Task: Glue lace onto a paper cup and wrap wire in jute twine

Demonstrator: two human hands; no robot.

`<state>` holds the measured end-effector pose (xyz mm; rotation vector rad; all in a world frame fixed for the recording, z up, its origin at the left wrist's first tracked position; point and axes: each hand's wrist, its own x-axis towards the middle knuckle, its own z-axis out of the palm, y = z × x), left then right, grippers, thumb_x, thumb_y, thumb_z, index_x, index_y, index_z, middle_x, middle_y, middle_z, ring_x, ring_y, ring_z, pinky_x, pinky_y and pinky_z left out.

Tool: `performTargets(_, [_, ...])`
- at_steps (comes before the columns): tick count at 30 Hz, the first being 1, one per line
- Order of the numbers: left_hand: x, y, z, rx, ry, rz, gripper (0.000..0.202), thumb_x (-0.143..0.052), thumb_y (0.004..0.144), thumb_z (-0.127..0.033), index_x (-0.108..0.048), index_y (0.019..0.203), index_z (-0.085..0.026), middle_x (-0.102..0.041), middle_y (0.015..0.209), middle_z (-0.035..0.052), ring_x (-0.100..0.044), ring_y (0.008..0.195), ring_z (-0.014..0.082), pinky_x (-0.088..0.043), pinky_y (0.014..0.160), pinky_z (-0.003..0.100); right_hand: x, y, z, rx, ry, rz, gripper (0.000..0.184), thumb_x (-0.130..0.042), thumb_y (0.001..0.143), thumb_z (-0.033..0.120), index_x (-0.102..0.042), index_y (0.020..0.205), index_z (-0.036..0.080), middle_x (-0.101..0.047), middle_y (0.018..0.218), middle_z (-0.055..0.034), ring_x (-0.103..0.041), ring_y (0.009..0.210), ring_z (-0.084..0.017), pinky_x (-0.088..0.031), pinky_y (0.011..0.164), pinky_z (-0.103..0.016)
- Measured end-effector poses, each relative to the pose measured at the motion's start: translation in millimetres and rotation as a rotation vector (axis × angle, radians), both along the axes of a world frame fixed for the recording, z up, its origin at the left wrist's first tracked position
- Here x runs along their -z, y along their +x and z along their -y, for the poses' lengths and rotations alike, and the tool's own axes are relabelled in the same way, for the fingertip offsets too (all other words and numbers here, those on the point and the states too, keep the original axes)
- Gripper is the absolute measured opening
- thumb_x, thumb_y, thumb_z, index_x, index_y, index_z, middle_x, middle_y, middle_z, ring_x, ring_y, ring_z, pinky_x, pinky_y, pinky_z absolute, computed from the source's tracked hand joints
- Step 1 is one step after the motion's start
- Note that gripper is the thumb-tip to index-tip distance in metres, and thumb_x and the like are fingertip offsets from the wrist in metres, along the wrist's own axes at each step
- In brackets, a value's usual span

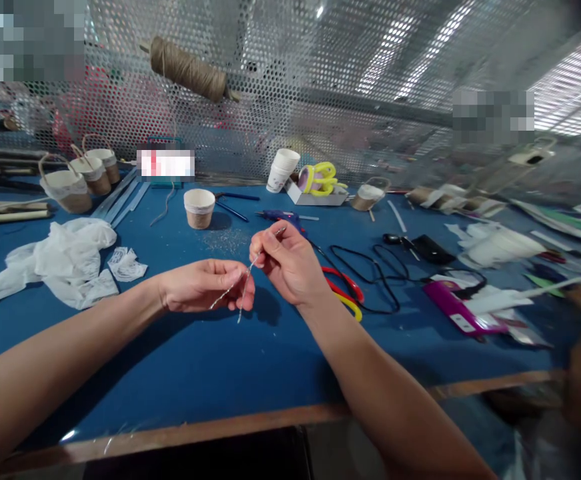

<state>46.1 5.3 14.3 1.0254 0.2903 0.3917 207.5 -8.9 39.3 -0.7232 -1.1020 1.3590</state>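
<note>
Both of my hands meet over the middle of a blue table (210,373). My left hand (205,285) pinches the lower part of a thin silvery strand (246,280), its fingers curled in. My right hand (286,261) is closed on the upper part of the same strand, whose tip sticks out past the fingers toward the upper right. Loose ends of the strand hang below my left fingers. A small paper cup wrapped in twine (199,208) stands just beyond my hands.
A twine spool (188,69) hangs on the perforated metal screen. Cup baskets with handles (66,188) stand far left beside a crumpled white plastic bag (60,260). Right of my hands lie red-and-yellow scissors (344,288), a black cord, a blue glue gun (280,216), and a magenta packet (457,310).
</note>
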Motion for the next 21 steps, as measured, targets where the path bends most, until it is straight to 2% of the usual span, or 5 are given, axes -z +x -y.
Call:
performTargets(3, [-7.6,1.7,3.5,-0.099,0.201,-0.1,0.034,-0.063,0.072,-0.047,-0.051,0.067,-0.016,-0.054,0.061,-0.0021,-0.046,0.059,0.0096,-0.034,0.06,0.024,-0.4,-0.3,1.4,0.039,0.016,0.054,0.027,-0.072,0.067,0.032,-0.048,0.064,0.02,-0.06,0.058,0.0067,-0.05,0.048,-0.005,-0.04,0.047,-0.019])
performTargets(8, [-24.0,3.2,6.2,-0.555,1.099,-0.67,0.019,-0.055,0.076,-0.023,-0.047,0.06,-0.017,-0.046,0.058,-0.002,-0.04,0.058,0.0119,-0.03,0.058,0.026,6.0,-2.2,-2.4,0.294,0.129,0.261,0.02,-0.069,0.071,0.031,-0.053,0.066,0.019,-0.062,0.059,0.0042,-0.052,0.048,-0.006,-0.042,0.049,-0.022])
performTargets(10, [-27.2,1.5,5.0,-0.605,1.208,-0.742,0.018,-0.054,0.076,-0.022,-0.049,0.06,-0.016,-0.046,0.057,-0.0017,-0.04,0.058,0.0123,-0.03,0.058,0.027,7.5,-2.4,-4.1,0.317,0.138,0.277,0.02,-0.068,0.072,0.031,-0.053,0.067,0.019,-0.062,0.06,0.0037,-0.052,0.049,-0.007,-0.043,0.05,-0.022])
performTargets(17, [-16.2,-10.6,-9.4,-0.128,0.157,-0.154,0.03,-0.062,0.075,-0.043,-0.063,0.085,-0.015,-0.064,0.085,0.0057,-0.052,0.071,0.0118,-0.037,0.067,0.026,1.0,0.9,-4.8,0.074,0.032,0.004,0.03,-0.074,0.065,0.034,-0.047,0.066,0.02,-0.059,0.058,0.0072,-0.05,0.049,-0.005,-0.04,0.048,-0.019])
performTargets(21, [-4.0,-3.1,-0.6,0.048,-0.052,-0.011,0.034,-0.07,0.068,-0.044,-0.065,0.085,-0.016,-0.067,0.083,0.0064,-0.055,0.073,0.0127,-0.036,0.067,0.026,0.6,1.7,-3.0,0.013,0.013,-0.035,0.029,-0.074,0.066,0.032,-0.047,0.067,0.021,-0.059,0.059,0.0076,-0.05,0.05,-0.005,-0.039,0.048,-0.018])
